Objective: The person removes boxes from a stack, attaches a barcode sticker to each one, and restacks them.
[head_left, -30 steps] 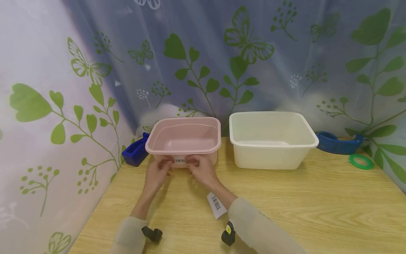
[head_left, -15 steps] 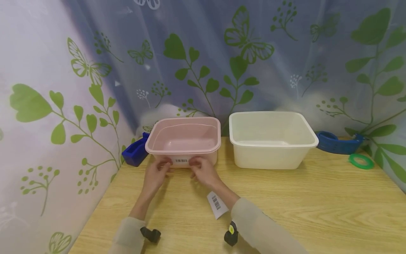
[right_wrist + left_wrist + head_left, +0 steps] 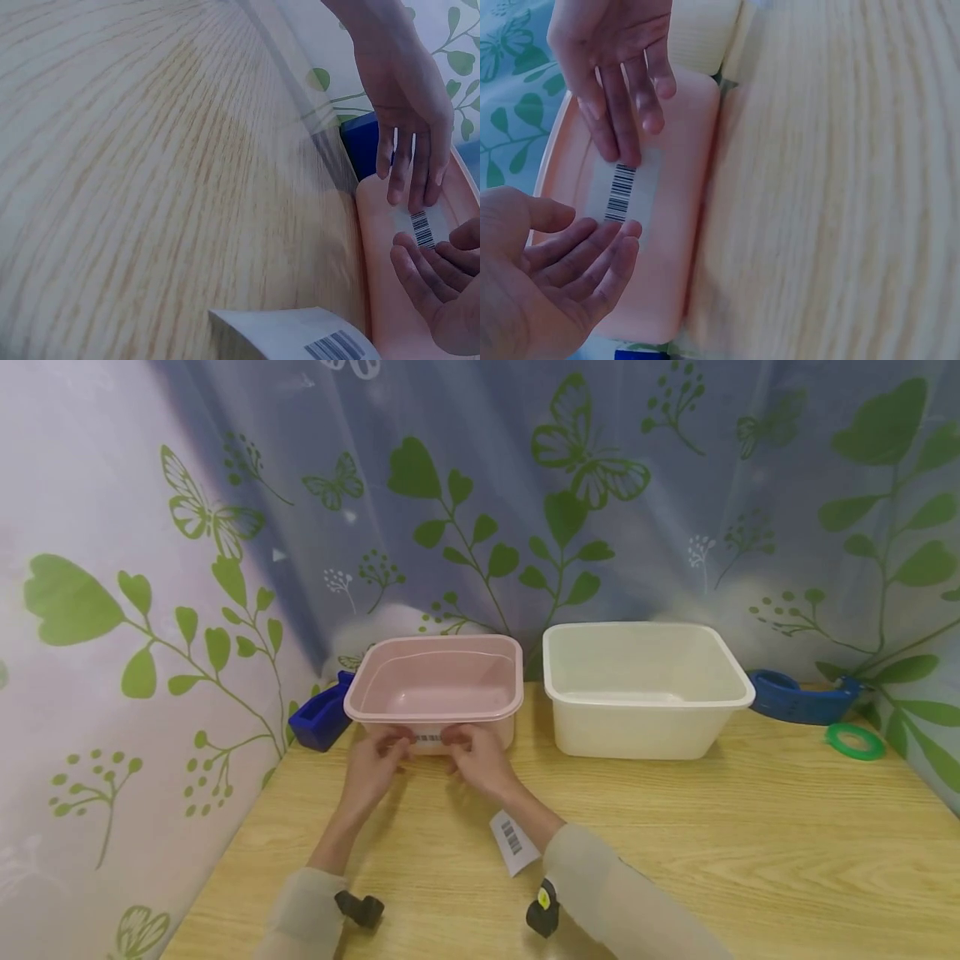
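1. At the near edge, two beige sleeves [image 3: 303, 910] extend over the wood-grain surface [image 3: 675, 852], each with a black device [image 3: 362, 910] near the cuff.
2. Just left of the right sleeve, a loose barcode slip [image 3: 512, 842] lies on the surface, looking curved.
3. Farther on, the left hand [image 3: 371, 768] keeps a relaxed grip clasping nothing, fingers gently bent, tips at the left end of a barcode label [image 3: 429, 739].
4. Opposite, the right hand [image 3: 483, 766] also has an unclenched grip, its nearly straight fingers touching the label's right end.
5. Between the fingertips, that label sits against the near wall of the pink basin [image 3: 503, 735].
6. Just left of the basin stands a dark blue plastic holder [image 3: 318, 727]; right of it, slightly apart, a white basin [image 3: 641, 732].
7. At far right, a green tape roll [image 3: 832, 738] lies near a blue tape dispenser [image 3: 810, 705].
8. Behind hangs a leaf-and-butterfly curtain [image 3: 480, 585].
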